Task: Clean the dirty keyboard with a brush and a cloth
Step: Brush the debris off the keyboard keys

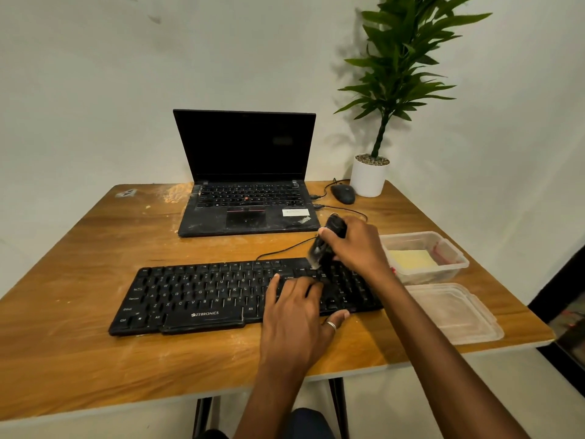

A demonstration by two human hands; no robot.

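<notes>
Keyboard (205,296): black, dusty, lying before me. My left hand (294,307): fingers flat on its right-side keys, steadying. Brush (326,245): bristles at top-right keys, gripped by my right hand (356,245). Step: brushing. Next, likely: sweep other rows. Cloth (411,259): in tub (456,248), unused.

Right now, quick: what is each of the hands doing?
Left hand: open, resting flat on the keyboard.
Right hand: grips the brush, bristles at the keys.
</notes>
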